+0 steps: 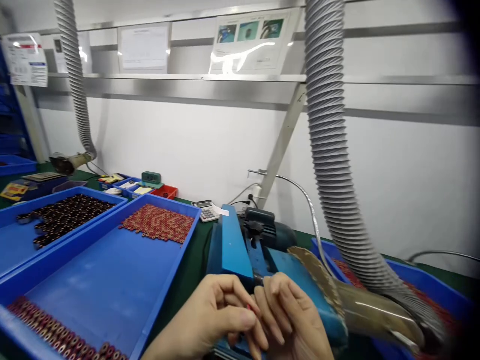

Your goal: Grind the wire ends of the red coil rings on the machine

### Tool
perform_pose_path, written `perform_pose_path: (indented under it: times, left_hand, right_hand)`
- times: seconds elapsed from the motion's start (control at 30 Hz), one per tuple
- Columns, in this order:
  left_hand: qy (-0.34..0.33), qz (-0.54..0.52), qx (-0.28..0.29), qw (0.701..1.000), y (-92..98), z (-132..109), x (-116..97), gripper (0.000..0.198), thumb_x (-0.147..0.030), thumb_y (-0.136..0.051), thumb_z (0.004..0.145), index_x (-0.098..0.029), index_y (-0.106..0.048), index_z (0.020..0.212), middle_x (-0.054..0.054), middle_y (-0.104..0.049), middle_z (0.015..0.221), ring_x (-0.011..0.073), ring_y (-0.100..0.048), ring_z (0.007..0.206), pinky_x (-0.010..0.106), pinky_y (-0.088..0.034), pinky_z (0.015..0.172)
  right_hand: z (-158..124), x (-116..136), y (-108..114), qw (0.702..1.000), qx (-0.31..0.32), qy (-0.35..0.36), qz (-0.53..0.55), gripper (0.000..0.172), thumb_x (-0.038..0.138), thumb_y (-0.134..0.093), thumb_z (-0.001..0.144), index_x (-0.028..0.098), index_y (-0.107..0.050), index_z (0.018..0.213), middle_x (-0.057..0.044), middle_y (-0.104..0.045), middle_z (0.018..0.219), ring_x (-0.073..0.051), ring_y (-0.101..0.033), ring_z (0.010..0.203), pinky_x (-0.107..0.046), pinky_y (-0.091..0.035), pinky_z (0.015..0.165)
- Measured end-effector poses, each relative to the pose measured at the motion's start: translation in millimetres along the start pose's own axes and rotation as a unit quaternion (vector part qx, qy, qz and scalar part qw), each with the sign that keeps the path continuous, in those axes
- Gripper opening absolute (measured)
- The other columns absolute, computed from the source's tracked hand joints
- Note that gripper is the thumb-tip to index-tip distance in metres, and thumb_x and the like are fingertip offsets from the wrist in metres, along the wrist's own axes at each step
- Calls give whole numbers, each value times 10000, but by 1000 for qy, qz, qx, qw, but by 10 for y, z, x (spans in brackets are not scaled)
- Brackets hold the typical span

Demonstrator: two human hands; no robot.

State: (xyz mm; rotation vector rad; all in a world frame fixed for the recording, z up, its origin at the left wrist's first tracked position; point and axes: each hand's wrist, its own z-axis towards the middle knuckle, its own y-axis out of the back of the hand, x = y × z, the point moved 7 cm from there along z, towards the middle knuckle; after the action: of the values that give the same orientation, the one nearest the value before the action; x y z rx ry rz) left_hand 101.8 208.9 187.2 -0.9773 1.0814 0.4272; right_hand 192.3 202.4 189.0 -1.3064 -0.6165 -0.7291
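My left hand [215, 315] is in front of the blue bench machine [236, 245], its thumb and fingers closed in a pinch. A small red part [249, 307] shows between those fingertips; most of it is hidden, so its full shape cannot be made out. Close against it on the right is my right hand [294, 317], with its fingers curled inward and the fingertips near the left hand's. Whatever the right fingers may hold is hidden. Left of the hands lies a blue tray [108, 265] with red ring-shaped parts [159, 222] at its far end and more rows at its near end.
A second blue tray [11, 250] holds black ring-shaped parts [71, 212]. A grey ribbed hose [330, 125] drops to a brownish duct [378, 310] right of the machine. Behind it stands another blue tray [431, 275] with red parts. A calculator [209, 214] lies behind the machine.
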Motion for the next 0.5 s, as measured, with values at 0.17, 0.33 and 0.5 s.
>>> perform_pose_path:
  times: [0.17,0.33,0.5]
  left_hand:
    - [-5,-1,-2,1000,-9,-35,-43,345,-379,-825,679,-137,-584,724,36,-717,608,92,-639,473,145,-310,432]
    - [8,-2,-5,1000,-26,-27,-22,465,-452,-882,591,-145,-541,671,22,-683,553,73,-592,431,137,-306,423]
    - [4,-1,-12,1000,-1,-25,-1,516,-536,-872,600,-149,-535,656,13,-664,519,73,-568,405,152,-270,413]
  right_hand:
    - [-50,99,1,994,14,55,-92,318,494,-814,746,182,-758,765,44,-525,477,-79,-465,417,-204,-392,443]
    - [-94,19,-123,987,51,47,-142,284,434,-799,768,197,-739,624,52,-488,409,-113,-526,369,-254,-419,460]
    - [-60,-66,-151,998,55,19,-27,250,412,-882,671,195,-770,620,66,-485,445,-80,-508,333,-208,-416,392]
